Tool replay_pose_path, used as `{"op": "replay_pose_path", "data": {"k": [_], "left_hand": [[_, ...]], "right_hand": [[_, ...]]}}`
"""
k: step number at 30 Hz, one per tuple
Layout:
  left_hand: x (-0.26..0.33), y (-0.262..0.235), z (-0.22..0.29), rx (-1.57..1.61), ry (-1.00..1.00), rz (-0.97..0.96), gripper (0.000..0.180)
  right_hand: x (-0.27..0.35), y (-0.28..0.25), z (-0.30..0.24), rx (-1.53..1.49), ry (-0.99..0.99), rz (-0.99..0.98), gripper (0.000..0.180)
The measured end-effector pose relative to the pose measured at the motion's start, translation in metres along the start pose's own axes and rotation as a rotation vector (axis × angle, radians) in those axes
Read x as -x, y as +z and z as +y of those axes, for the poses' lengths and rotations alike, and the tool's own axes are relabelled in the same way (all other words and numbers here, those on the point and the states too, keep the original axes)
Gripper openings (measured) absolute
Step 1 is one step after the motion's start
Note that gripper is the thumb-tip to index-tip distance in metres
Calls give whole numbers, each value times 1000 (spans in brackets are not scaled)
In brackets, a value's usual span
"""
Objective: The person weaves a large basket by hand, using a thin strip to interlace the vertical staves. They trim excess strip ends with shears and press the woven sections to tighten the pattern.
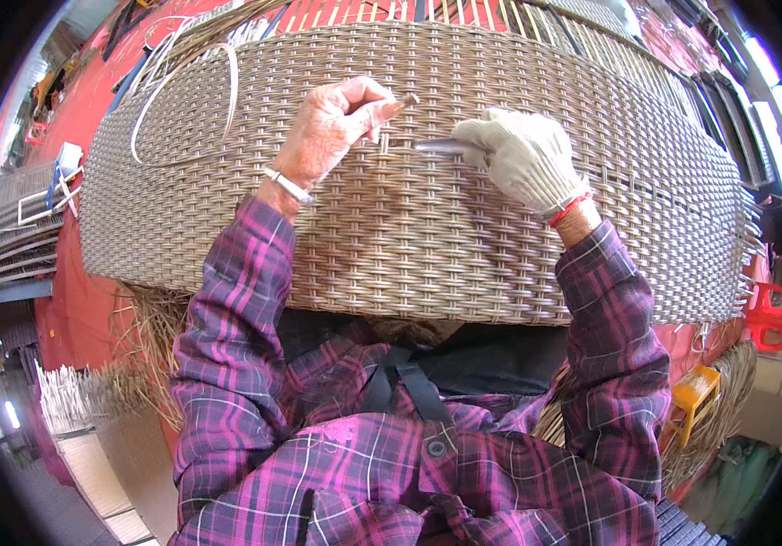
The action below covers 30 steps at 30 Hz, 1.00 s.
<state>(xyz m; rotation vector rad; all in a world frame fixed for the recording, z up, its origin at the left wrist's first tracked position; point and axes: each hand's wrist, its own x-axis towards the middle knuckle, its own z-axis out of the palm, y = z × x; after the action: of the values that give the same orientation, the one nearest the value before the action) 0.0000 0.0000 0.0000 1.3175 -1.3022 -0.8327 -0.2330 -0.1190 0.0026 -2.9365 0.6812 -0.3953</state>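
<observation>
A large grey-brown woven wicker panel (391, 241) spreads across the view in front of me, its near edge close to my body. Above its upper middle, my bare left hand (332, 126) pinches the end of a brown wicker strand (407, 100) between thumb and fingers. In a pale knitted glove, my right hand (529, 159) is closed around a flat, tapered metal tool (441, 146). Its tip points left, at the weave just below my left fingertips. A short gap shows in the weave beside that tip. The tool's handle is hidden in the glove.
On the panel's left part lies a loose pale strip (234, 96), bent into a loop. Bundles of loose strands (150, 350) hang beyond the near left corner. A red plastic stool (771, 317) and a yellow stool (696, 399) stand at the right.
</observation>
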Motion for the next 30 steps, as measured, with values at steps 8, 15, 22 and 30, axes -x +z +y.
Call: {"op": "replay_pose_path", "data": {"k": [8, 15, 22, 30], "left_hand": [[26, 4, -14, -782, -97, 25, 17], [9, 32, -18, -1089, -112, -61, 16], [-5, 11, -15, -854, -214, -218, 32], [2, 46, -42, -1186, 10, -37, 21]], "right_hand": [[-13, 35, -20, -160, 44, 24, 28], [-13, 39, -16, -208, 47, -7, 28], [-7, 37, -11, -242, 89, -72, 25], [-6, 43, -5, -220, 83, -66, 28]]}}
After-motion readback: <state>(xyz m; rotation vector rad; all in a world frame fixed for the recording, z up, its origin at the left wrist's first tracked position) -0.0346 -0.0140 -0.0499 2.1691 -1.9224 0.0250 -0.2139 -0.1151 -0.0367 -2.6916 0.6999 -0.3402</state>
